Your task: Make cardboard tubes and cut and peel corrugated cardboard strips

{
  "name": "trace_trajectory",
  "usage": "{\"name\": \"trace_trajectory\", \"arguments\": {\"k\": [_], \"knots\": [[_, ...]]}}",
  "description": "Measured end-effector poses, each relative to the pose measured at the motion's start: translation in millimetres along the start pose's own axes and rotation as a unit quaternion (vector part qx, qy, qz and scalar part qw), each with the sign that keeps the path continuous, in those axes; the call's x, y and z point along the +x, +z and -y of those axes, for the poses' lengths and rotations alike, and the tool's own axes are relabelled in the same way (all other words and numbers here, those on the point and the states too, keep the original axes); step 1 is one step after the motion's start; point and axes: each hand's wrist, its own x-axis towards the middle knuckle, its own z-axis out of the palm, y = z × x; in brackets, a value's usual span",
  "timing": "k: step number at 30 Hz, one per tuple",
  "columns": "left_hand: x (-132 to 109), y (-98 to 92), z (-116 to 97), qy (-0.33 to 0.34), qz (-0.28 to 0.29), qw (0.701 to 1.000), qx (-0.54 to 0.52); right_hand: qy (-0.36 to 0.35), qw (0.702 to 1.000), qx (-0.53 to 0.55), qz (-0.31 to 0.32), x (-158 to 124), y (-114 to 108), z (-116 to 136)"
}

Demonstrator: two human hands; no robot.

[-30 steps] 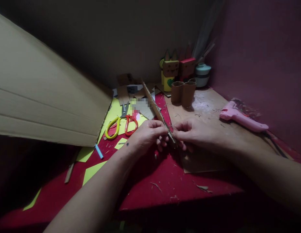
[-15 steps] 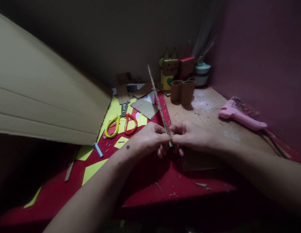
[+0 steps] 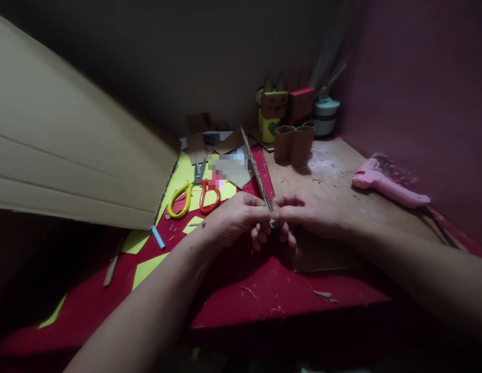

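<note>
Cardboard piece, pinched at its near end by the closed fingertips of left hand and right hand, both equally near, and stretching forward from both, with long axis slanting slightly leftward. Beneath the hands, red tabletop; forward-left of left hand, scissors; farther left, large cardboard panel; forward-right of right hand, pink glue gun, then purple wall.

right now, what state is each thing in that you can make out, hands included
cardboard piece, held edge-on
left hand, pinching its near end
right hand, pinching the same end
scissors, lying with blades parted
pink glue gun, lying on its side
brown cardboard tubes, standing upright
</note>
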Motion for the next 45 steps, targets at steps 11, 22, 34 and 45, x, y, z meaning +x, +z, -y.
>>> {"name": "trace_trajectory", "arguments": {"k": [11,22,34,45], "knots": [[-1,-6.2,0,0.003,0.008,1.000,-0.006,-0.042,0.997,0.003,0.059,-3,-7,-2],[1,-12.3,1,0.016,0.038,0.998,-0.037,-0.050,0.997,-0.017,0.056,-3,0,3],[-12,1.3,-10,0.071,-0.026,0.990,0.120,-0.086,0.995,0.045,-0.015,0,-4,-5],[-9,-0.6,-12,0.112,0.026,0.982,0.148,-0.082,0.993,0.084,-0.015,1,-5,-2]]}}
